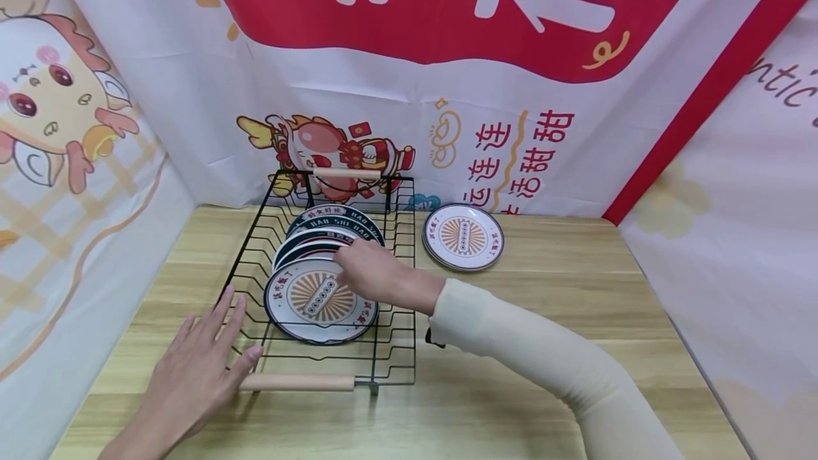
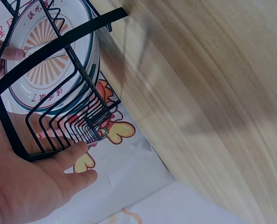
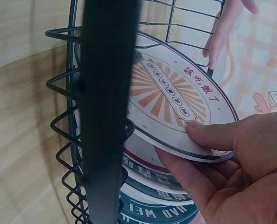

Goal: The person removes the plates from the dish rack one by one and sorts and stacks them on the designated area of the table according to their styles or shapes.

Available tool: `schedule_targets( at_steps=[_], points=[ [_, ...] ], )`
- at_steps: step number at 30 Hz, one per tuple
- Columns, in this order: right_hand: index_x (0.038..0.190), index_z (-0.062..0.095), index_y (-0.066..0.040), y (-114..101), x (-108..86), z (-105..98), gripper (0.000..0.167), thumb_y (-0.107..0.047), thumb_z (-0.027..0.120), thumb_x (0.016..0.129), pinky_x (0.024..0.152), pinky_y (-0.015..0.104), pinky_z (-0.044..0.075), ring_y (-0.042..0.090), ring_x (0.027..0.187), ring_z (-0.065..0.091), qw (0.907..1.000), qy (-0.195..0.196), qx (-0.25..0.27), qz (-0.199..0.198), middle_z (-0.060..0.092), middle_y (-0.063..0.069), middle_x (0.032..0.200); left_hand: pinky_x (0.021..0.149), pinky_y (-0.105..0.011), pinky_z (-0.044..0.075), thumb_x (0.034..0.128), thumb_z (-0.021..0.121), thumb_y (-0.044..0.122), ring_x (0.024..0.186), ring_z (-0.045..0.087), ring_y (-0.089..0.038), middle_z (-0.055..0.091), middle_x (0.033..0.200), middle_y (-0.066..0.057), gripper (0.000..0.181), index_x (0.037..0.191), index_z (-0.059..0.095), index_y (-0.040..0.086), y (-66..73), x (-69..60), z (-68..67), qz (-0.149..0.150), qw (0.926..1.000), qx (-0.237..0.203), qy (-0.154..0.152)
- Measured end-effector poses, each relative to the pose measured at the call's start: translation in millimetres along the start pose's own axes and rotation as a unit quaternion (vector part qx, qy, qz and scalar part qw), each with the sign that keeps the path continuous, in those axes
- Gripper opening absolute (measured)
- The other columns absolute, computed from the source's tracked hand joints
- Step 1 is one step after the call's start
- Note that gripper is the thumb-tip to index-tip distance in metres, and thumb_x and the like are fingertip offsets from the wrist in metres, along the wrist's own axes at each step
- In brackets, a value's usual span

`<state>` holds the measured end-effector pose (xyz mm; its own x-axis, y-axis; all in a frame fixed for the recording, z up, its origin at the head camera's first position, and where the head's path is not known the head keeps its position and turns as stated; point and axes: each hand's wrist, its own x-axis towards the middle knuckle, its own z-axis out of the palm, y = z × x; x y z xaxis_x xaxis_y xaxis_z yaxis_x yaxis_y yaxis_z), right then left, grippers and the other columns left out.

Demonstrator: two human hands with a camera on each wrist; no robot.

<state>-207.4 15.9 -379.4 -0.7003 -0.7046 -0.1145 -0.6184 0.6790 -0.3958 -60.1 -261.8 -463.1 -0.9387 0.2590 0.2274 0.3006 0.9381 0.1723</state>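
Note:
A black wire dish rack (image 1: pixel 396 336) with wooden handles stands on the table and holds several plates on edge. At its front leans a white plate (image 1: pixel 287 304) with an orange sunburst and a dark rim. My right hand (image 1: pixel 377 275) pinches that plate's upper edge, thumb (image 3: pixel 208 135) on the printed face and fingers behind it. Behind it stand other plates, among them a dark green lettered plate (image 3: pixel 161 205). My left hand (image 1: pixel 198 360) rests against the rack's left front side, its fingers extended, the thumb near the front wooden handle (image 1: pixel 300 382).
Right of the rack, a small stack of matching white plates (image 1: pixel 463 236) lies flat on the wooden table (image 1: pixel 543 289). A printed cloth (image 1: pixel 358 77) hangs along the back, and further cloths hang at both sides.

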Motion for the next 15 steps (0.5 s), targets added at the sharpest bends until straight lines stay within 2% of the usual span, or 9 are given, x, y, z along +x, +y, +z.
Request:
schedule_targets(
  at_steps=[4,10,15],
  points=[
    [0.112,0.077,-0.007,0.0,-1.5,-0.6,0.013,-0.014,0.072,0.102,0.058,0.016,0.053,0.005,0.066,0.064,0.9999,0.004,-0.002,-0.009,0.071,-0.003,0.084,0.127,-0.030,-0.017,0.1090,0.050,0.052,0.148,0.036,-0.053,0.016,0.176,-0.021,0.079,0.166,0.029,0.001,-0.9,-1.0,0.2,0.001,1.0000,0.000,0.002],
    [0.112,0.078,-0.007,0.9,-3.0,-0.8,0.014,-0.014,0.073,0.101,0.060,0.014,0.054,0.004,0.069,0.065,0.9997,0.013,-0.003,-0.020,0.075,-0.001,0.089,0.127,-0.029,-0.018,0.1089,0.052,0.049,0.149,0.036,-0.052,0.012,0.177,-0.019,0.078,0.166,0.028,0.000,-1.6,-1.6,0.1,0.004,1.0000,0.000,0.006],
    [0.107,0.078,-0.007,3.0,-7.6,-0.7,0.010,-0.014,0.073,0.101,0.062,0.015,0.053,0.004,0.069,0.065,0.9991,0.026,-0.009,-0.031,0.074,-0.002,0.087,0.127,-0.030,-0.017,0.1088,0.051,0.050,0.147,0.037,-0.053,0.019,0.174,-0.023,0.079,0.165,0.029,0.000,-0.4,-1.5,-1.1,0.003,1.0000,-0.002,0.004]
  ],
)
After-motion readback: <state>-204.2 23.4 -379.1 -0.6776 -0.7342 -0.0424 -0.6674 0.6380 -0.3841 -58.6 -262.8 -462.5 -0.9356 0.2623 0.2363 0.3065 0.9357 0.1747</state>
